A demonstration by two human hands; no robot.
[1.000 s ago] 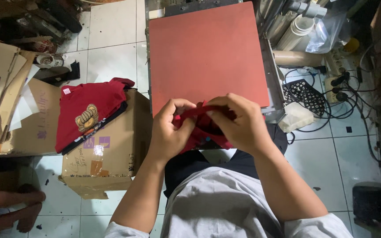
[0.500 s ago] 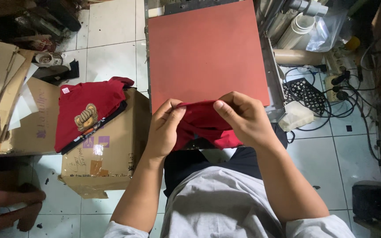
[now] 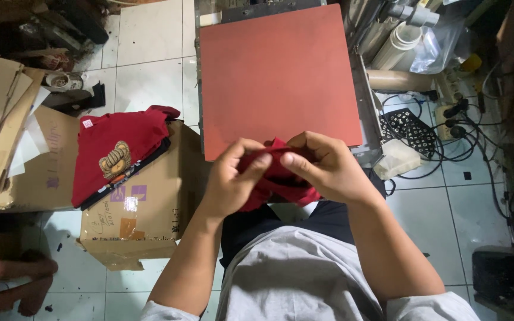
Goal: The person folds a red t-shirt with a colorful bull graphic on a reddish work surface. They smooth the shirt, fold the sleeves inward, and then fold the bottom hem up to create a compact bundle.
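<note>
A bunched red garment (image 3: 278,178) is held between both hands just below the near edge of the orange-red press pad (image 3: 278,74). My left hand (image 3: 230,181) grips its left side, thumb and fingers pinched on the cloth. My right hand (image 3: 328,169) grips its right side, fingertips meeting the left hand's at the top. Most of the garment is hidden under my palms.
A stack of red shirts (image 3: 117,148) with a bear print lies on a cardboard box (image 3: 150,208) to the left. Flattened cardboard (image 3: 7,119) sits farther left. Rolls (image 3: 397,47), cables and a power strip (image 3: 447,125) crowd the right. Another person's limbs (image 3: 7,279) show at the lower left.
The hands had spread the red cloth apart half a second ago; now they have drawn together again, bunching it between the fingertips.
</note>
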